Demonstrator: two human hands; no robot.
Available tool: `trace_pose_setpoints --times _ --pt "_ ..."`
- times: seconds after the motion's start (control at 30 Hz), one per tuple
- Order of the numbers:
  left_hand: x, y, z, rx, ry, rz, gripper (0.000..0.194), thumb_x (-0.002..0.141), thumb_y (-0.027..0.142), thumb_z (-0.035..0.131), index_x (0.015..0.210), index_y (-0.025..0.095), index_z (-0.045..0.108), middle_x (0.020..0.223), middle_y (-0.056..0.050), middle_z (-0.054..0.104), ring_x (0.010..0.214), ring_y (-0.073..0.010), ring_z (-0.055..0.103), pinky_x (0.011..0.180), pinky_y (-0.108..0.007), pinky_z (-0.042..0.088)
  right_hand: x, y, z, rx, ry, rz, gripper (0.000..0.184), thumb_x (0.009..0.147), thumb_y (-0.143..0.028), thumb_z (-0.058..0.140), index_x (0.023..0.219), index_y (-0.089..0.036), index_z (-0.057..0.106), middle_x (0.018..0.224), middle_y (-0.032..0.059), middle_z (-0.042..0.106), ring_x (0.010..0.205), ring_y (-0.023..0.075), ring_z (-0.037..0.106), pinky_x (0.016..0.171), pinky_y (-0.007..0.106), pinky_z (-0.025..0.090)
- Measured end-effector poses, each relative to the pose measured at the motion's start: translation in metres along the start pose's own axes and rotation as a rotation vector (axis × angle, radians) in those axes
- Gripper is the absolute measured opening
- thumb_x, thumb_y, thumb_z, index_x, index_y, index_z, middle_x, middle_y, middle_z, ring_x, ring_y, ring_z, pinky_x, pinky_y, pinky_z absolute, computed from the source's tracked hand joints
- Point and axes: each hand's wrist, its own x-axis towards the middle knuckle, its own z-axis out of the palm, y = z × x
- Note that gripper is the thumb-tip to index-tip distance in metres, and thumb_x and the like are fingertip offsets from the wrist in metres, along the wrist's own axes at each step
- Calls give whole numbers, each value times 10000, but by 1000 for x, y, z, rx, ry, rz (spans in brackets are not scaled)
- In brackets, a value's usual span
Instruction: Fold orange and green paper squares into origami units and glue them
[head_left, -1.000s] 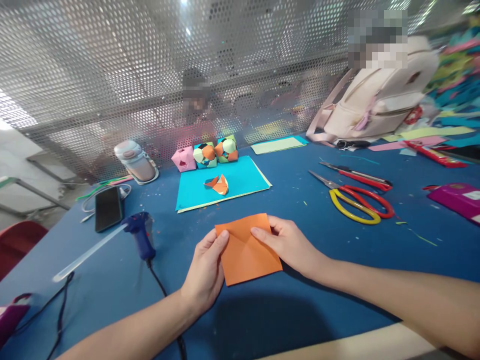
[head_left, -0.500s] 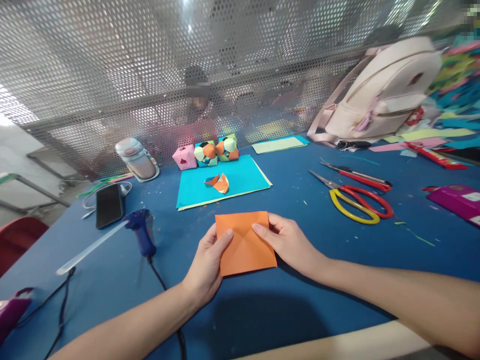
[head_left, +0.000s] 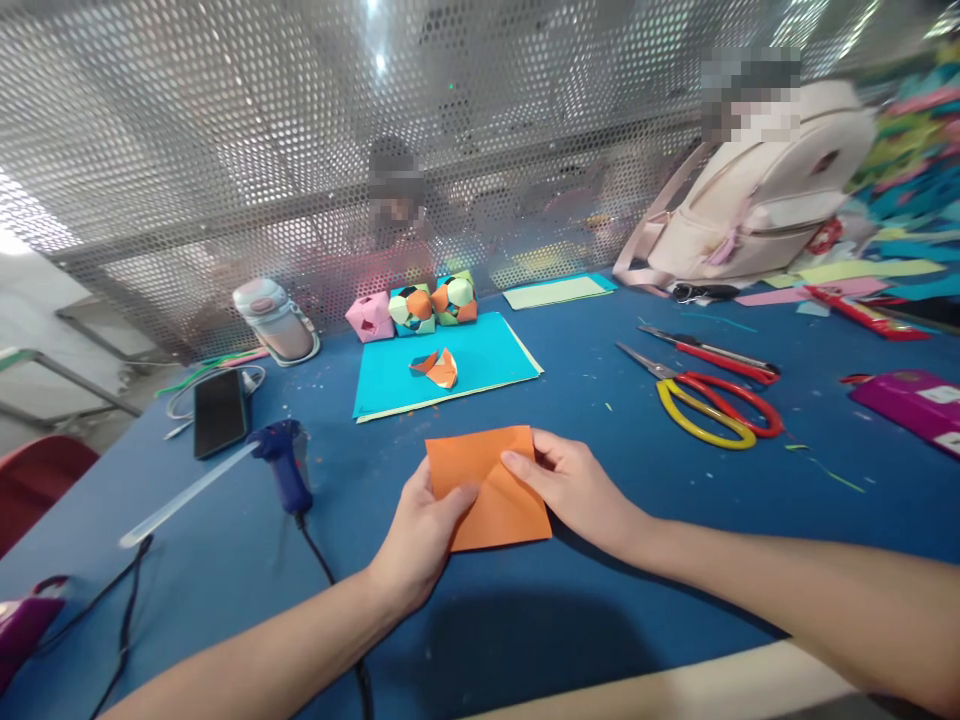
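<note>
Orange paper square [head_left: 495, 510]: between both hands, above desk [head_left: 585, 620]
Left hand [head_left: 420, 520]: grip nearly closed, pinching left side
Right hand [head_left: 581, 485]: same, right side

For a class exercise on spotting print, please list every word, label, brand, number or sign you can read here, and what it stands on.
None can be read.
White label on the purple item at right: too blurred.
Small patch on the pale backpack: too small.
Faint mark at the blue sheet's near left corner: too small.
Orange paper: no writing visible.
</note>
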Motion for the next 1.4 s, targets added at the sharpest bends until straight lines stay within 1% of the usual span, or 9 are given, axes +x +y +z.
trace_pose_setpoints --times 0.23,0.33,0.43,0.63,0.87,1.03,1.17,1.27,1.4 --pt "-1 -1 -3 7 -20 0 361 763 223 654 1113 168 586 1031 -75 692 921 -222 646 810 -314 498 1 4 0 23 7 8 251 834 -421 544 802 -174 577 814 27 628 784 186 598 651 271 487" --pt "-1 -2 -5 -32 25 10 356 793 238 622 1143 202 571 1011 -45 696 910 -201 646 809 -302 493 0 2 0 38 -10 13 242 833 -411 549 839 -173 592 838 30 645 798 187 607 661 275 492" --pt "-1 -3 -5 -43 66 6 317 791 240 619 1105 206 588 962 -30 704 885 -193 652 807 -294 489 0 -1 0 49 -15 12 236 830 -401 555 851 -170 599 840 30 647 792 181 610 664 276 492" --pt "-1 -5 -6 -32 71 -2 250 781 256 633 1026 207 624 924 -19 709 873 -193 653 810 -289 483 1 -1 2 162 15 19 222 799 -383 599 872 -175 568 846 24 642 799 162 605 679 263 493" --pt "0 -8 -9 -58 94 7 265 764 261 634 1019 190 646 943 -34 710 863 -207 653 800 -299 485 1 -4 1 -36 69 -29 250 868 -395 490 817 -169 583 722 -4 565 664 122 513 590 232 412" --pt "1 -7 -8 -83 78 9 243 778 224 605 1014 189 650 922 -20 712 871 -204 648 801 -292 480 -5 -9 1 -31 36 -49 256 878 -400 466 811 -175 570 763 2 566 700 127 500 606 231 407" --pt "0 -5 -7 -80 77 13 284 783 216 592 1062 198 642 915 -11 714 871 -203 645 799 -292 478 -8 -10 1 4 27 -62 187 871 -347 463 858 -193 569 800 5 575 749 139 517 650 238 421" --pt "0 -6 -7 -68 76 15 285 783 227 598 1063 197 642 894 -11 716 862 -209 646 799 -302 479 -7 -11 0 36 54 -56 143 856 -325 480 881 -207 557 791 0 564 736 138 516 645 238 422" --pt "0 -8 -9 -40 73 31 286 792 255 604 1072 205 637 915 -13 717 850 -205 647 793 -297 477 -6 -12 1 88 103 -34 162 855 -357 468 843 -208 531 734 -9 518 672 129 487 590 233 406"
